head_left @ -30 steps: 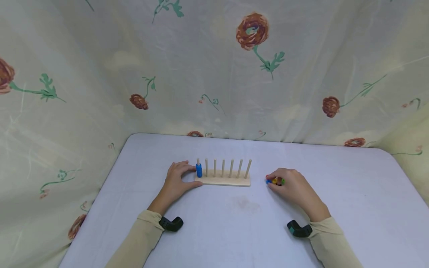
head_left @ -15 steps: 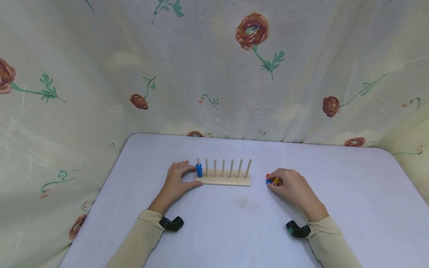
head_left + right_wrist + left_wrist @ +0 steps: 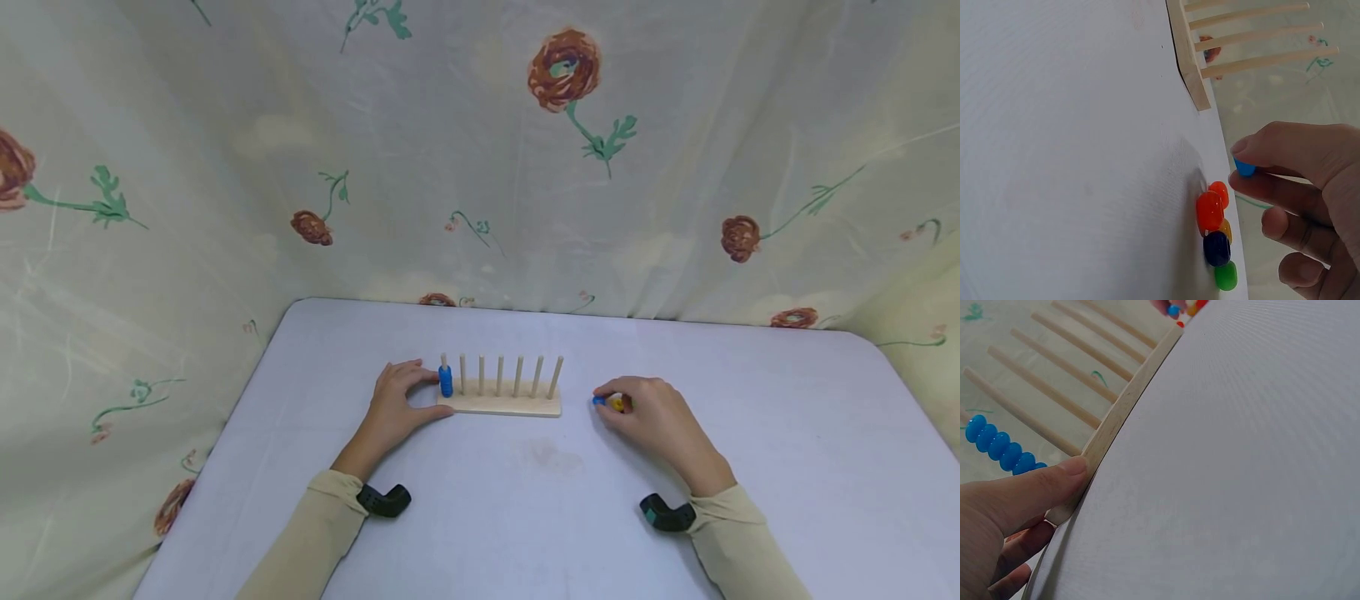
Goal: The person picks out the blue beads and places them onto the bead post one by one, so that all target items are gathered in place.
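Observation:
A wooden peg stand with several upright pegs stands mid-table. Several blue beads are stacked on its leftmost peg; the other pegs are bare. My left hand holds the stand's left end, thumb on the base's front edge, other fingers behind. Right of the stand, my right hand pinches a blue bead between thumb and index finger. Beneath it in the right wrist view lie loose beads: an orange-red bead, another orange-red bead, a yellow bead, a dark blue bead and a green bead.
A white cloth covers the table, with a faint stain in front of the stand. Behind the table hangs a floral curtain. Black wrist devices sit on the left sleeve and the right sleeve.
The right fingers have taken hold of a blue bead and lifted it slightly. Red, brown and green beads seen earlier in the head view are now hidden by that hand. My left hand stays put.

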A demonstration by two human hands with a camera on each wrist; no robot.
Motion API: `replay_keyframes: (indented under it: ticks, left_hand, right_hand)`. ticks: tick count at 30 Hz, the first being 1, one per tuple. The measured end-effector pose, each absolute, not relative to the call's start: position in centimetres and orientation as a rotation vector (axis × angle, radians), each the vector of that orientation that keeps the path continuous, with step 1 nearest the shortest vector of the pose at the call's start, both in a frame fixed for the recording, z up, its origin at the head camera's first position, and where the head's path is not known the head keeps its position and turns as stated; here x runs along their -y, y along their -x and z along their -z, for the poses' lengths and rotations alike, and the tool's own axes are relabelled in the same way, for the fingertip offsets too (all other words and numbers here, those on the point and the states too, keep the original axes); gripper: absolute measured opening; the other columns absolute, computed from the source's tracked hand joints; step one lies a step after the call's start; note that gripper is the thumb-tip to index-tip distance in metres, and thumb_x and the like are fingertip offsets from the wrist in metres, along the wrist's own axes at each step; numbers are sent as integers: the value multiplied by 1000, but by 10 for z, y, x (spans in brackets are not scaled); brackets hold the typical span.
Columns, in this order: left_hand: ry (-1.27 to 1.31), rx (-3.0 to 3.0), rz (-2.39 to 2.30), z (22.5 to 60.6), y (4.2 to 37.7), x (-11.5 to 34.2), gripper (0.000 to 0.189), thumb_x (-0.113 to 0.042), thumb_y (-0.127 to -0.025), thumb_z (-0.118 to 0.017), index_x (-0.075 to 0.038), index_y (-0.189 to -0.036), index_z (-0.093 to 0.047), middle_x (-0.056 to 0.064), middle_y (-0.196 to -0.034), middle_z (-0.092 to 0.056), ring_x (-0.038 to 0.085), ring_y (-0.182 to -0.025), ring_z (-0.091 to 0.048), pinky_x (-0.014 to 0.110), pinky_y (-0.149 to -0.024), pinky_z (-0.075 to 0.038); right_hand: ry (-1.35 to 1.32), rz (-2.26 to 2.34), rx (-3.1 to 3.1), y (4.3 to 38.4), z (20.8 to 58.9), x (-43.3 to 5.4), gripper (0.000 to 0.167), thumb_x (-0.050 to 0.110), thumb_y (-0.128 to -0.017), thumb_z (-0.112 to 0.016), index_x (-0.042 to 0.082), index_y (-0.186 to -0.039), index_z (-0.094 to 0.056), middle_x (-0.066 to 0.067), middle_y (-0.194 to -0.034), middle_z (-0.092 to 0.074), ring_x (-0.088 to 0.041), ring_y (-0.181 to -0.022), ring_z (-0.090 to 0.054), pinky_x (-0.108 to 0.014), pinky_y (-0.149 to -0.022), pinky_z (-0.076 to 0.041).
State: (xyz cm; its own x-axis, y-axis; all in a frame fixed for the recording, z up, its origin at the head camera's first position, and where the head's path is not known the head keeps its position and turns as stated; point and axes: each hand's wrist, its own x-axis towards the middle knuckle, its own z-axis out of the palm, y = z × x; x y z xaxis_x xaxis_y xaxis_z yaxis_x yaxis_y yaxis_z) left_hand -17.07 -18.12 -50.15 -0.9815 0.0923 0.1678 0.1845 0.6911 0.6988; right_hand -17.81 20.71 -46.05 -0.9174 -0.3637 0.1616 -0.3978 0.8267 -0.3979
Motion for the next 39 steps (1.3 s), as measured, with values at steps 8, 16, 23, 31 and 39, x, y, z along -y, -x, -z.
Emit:
replay_keyframes:
  ticks: [8, 16, 23, 31, 39]
  left_hand:
    - [216, 2780, 1171, 502, 171, 181, 55, -32, -75, -93, -10, -122, -74, 10, -134, -70, 30, -147, -46, 55, -133, -12]
    - [216, 2781, 1174, 502, 171, 180, 55, -32, -75, -93, -10, -122, -74, 11, -134, -70, 31, -147, -47, 56, -133, -13]
    - [204, 2793, 1162, 501, 171, 181, 56, -32, -76, -93, -10, -123, -73, 11, -136, -69, 31, -147, -46, 55, -133, -12]
    - [210, 2790, 1172, 500, 171, 181, 55, -31, -75, -93, -10, -122, -74, 12, -136, -69, 32, -147, -46, 56, -133, -12]
    - [208, 2795, 1162, 501, 171, 181, 56, -32, -75, -93, -10, -123, -74, 13, -139, -67, 32, -147, -46, 56, -133, -13]
  right_hand:
    - [-623, -673, 2888, 178, 460, -206, 14, 20, -88, -81, 16, -102, -81, 7, -70, -59, -9, -62, -46, -24, -59, -36]
    - [-642, -709, 2840, 177, 457, -205, 15, 17, -86, -83, 16, -101, -82, 6, -74, -65, -9, -64, -48, -24, -60, -37]
    - [-666, -798, 2776, 181, 448, -202, 18, 15, -85, -85, 15, -103, -82, 0, -87, -75, -15, -73, -57, -21, -59, -41]
    - [-673, -898, 2611, 186, 430, -198, 21, 9, -83, -86, 14, -103, -82, -3, -95, -79, -19, -80, -63, -20, -60, -47]
    - [-665, -996, 2561, 189, 417, -185, 22, 12, -85, -85, 12, -106, -81, -4, -96, -79, -7, -79, -56, -18, -60, -45]
